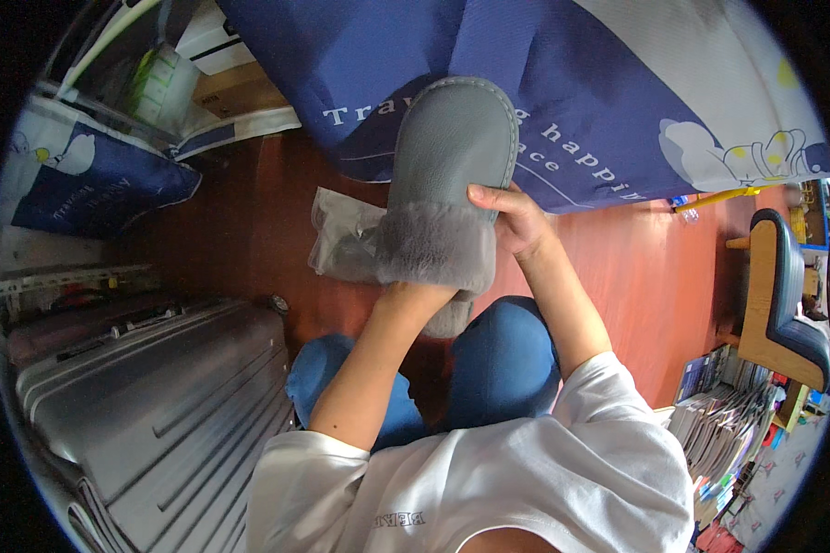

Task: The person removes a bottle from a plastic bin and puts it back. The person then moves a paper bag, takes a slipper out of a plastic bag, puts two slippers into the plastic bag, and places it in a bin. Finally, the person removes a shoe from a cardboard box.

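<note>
A grey leather slipper point(453, 145) with light stitching around its toe and a thick furry cuff point(436, 249) is held up before me. My right hand point(519, 221) grips its right side, the thumb lying on the leather just above the cuff. My left hand point(422, 297) reaches into the slipper's opening, so its fingers are hidden. Below the cuff, a grey fuzzy piece point(449, 321) shows; whether it is this slipper's heel I cannot tell. On the floor behind, a clear plastic bag point(342, 228) lies partly covered, with something grey in or under it.
A blue and grey fabric cover point(560, 83) bearing writing hangs ahead. Silver suitcases point(173, 373) stand at left, beside a smaller printed cover point(104, 180) and a cardboard box point(238, 90). At right are a padded wooden chair point(768, 297) and stacked magazines point(726, 422) on the reddish floor point(636, 290).
</note>
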